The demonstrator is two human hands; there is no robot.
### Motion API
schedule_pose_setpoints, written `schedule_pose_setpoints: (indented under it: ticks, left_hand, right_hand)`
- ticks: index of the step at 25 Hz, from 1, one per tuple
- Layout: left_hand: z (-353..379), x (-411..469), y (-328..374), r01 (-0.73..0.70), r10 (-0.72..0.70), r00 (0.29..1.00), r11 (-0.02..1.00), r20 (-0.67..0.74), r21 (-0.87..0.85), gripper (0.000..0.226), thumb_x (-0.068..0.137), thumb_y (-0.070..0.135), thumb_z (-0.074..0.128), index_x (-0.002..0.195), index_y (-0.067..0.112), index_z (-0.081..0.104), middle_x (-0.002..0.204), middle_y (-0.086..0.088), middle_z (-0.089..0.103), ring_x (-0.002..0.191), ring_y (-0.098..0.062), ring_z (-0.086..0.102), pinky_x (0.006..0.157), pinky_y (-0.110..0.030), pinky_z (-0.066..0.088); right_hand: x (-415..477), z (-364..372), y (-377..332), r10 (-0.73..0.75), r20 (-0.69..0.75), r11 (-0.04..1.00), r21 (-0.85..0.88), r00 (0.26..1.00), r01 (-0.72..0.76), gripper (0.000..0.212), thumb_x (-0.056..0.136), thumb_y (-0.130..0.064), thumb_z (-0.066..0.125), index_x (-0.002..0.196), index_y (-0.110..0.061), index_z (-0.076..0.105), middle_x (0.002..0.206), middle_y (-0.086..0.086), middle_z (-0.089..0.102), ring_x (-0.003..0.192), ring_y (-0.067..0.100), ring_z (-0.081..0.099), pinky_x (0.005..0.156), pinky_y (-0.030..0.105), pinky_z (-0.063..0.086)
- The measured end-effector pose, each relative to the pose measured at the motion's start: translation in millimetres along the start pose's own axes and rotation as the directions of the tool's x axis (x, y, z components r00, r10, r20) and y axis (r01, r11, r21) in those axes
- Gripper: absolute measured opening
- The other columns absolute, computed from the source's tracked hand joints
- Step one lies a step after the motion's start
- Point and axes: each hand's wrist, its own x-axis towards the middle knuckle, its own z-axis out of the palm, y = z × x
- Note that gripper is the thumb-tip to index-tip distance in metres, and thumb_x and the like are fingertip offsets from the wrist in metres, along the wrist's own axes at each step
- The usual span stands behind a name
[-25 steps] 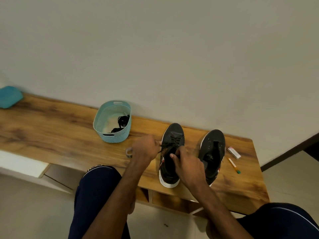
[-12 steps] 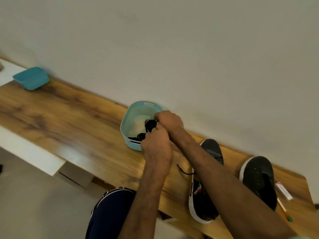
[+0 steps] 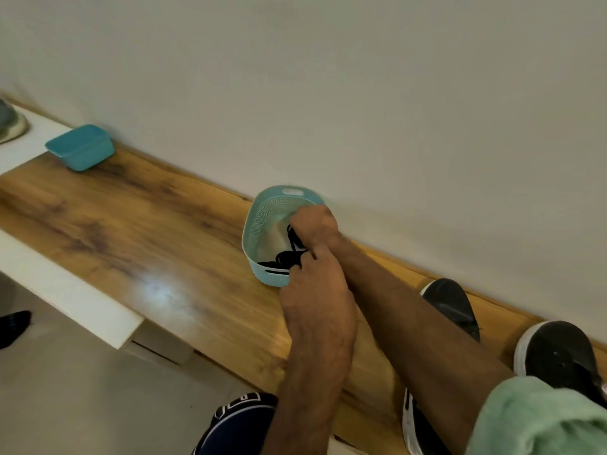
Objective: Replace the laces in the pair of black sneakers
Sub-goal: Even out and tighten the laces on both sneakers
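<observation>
A light blue perforated basket [image 3: 262, 224] stands on the wooden bench [image 3: 147, 244] against the wall. Black laces [image 3: 282, 257] lie bundled inside it. My right hand [image 3: 313, 224] reaches into the basket and pinches a black lace strand. My left hand [image 3: 315, 290] sits at the basket's near rim, fingers curled on the same lace bundle. Two black sneakers with white soles stand at the right: one [image 3: 450, 307] partly hidden behind my right forearm, the other [image 3: 558, 356] at the frame's edge.
A teal rectangular tub [image 3: 80, 151] sits far left on the bench by the wall. A white ledge [image 3: 65, 297] runs along the bench's front left. My knee in dark shorts [image 3: 239, 421] is below the bench edge. A mint green sleeve [image 3: 542, 421] fills the lower right corner.
Both hands left the left sneaker and moved left to the basket, where they now hold the black laces. The view swung left, pushing the sneakers toward the right edge.
</observation>
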Motion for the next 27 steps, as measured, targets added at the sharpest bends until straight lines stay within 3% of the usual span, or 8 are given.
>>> schedule_pose_setpoints:
  ticks: [6,10,13,15,18,21,23,27]
  left_hand:
    - [-2,5,-8,0.007,-0.006,0.999,1.000,-0.053,0.026,0.036,0.100,0.014,0.045,0.135,0.016,0.038,0.126,-0.003,0.055,0.111,-0.021,0.057,0.070,-0.032,0.038]
    - [-2,4,-10,0.010,-0.011,0.999,1.000,-0.039,-0.026,0.038,0.099,0.017,0.048,0.136,0.015,0.037,0.127,-0.004,0.055,0.112,-0.021,0.056,0.075,-0.034,0.044]
    - [-3,3,-8,-0.001,-0.001,0.999,0.999,-0.034,-0.041,0.042,0.097,0.016,0.053,0.135,0.015,0.037,0.129,-0.005,0.054,0.113,-0.023,0.056,0.081,-0.038,0.050]
    - [-3,2,-8,-0.010,0.007,0.999,0.999,-0.049,-0.045,0.041,0.097,0.015,0.053,0.134,0.016,0.038,0.129,-0.004,0.053,0.114,-0.023,0.056,0.081,-0.038,0.050]
    - [-4,-1,-8,-0.060,0.057,0.994,0.998,-0.098,-0.035,0.036,0.097,0.012,0.049,0.132,0.017,0.041,0.126,-0.003,0.055,0.109,-0.022,0.058,0.079,-0.038,0.051]
    - [-3,-2,-5,-0.106,0.098,0.986,0.993,-0.133,-0.056,0.035,0.096,0.013,0.049,0.131,0.016,0.044,0.123,-0.003,0.056,0.105,-0.023,0.060,0.075,-0.038,0.050]
    - [-1,-5,-1,-0.158,0.145,0.981,0.983,-0.128,-0.093,0.030,0.099,0.020,0.048,0.129,0.016,0.047,0.122,-0.003,0.058,0.105,-0.024,0.060,0.075,-0.039,0.051]
    - [14,-19,24,-0.292,0.297,0.955,0.908,-0.029,-0.300,0.030,0.098,0.036,0.054,0.124,0.020,0.056,0.116,0.003,0.065,0.101,-0.020,0.063,0.081,-0.038,0.052]
  right_hand:
    - [12,11,-14,0.017,0.150,0.996,0.079,0.989,-0.029,0.025,0.099,-0.003,0.044,0.113,-0.008,0.065,0.118,0.003,0.065,0.107,0.022,0.064,0.071,0.036,0.050]
    - [14,11,-11,0.063,0.102,0.972,0.219,0.993,-0.084,0.019,0.096,-0.004,0.053,0.111,-0.007,0.065,0.117,0.007,0.066,0.106,0.025,0.065,0.070,0.036,0.049]
    - [12,8,2,0.136,0.033,0.894,0.427,0.990,-0.137,0.022,0.093,-0.004,0.056,0.113,-0.006,0.065,0.118,0.011,0.066,0.108,0.029,0.064,0.074,0.036,0.049]
    - [7,2,16,0.273,-0.037,0.740,0.646,0.961,-0.185,0.025,0.089,-0.003,0.057,0.110,-0.008,0.068,0.115,0.013,0.067,0.105,0.031,0.064,0.080,0.036,0.051]
    - [-21,-17,47,0.510,-0.116,0.295,0.954,0.852,-0.047,0.015,0.084,-0.003,0.067,0.097,-0.009,0.072,0.099,0.010,0.072,0.090,0.026,0.069,0.077,0.035,0.057]
    - [-92,-36,80,0.620,-0.051,-0.075,0.990,0.783,0.123,0.012,0.087,-0.001,0.068,0.092,-0.012,0.066,0.096,0.011,0.069,0.082,0.027,0.072,0.061,0.031,0.060]
    - [-162,-32,101,0.645,0.015,-0.168,0.978,0.764,0.123,0.014,0.090,-0.002,0.066,0.093,-0.014,0.061,0.098,0.012,0.066,0.080,0.027,0.071,0.056,0.030,0.057]
    - [-309,6,119,0.677,0.153,-0.196,0.980,0.720,-0.023,0.010,0.092,0.000,0.063,0.091,-0.007,0.056,0.096,0.016,0.064,0.078,0.030,0.070,0.054,0.030,0.056]
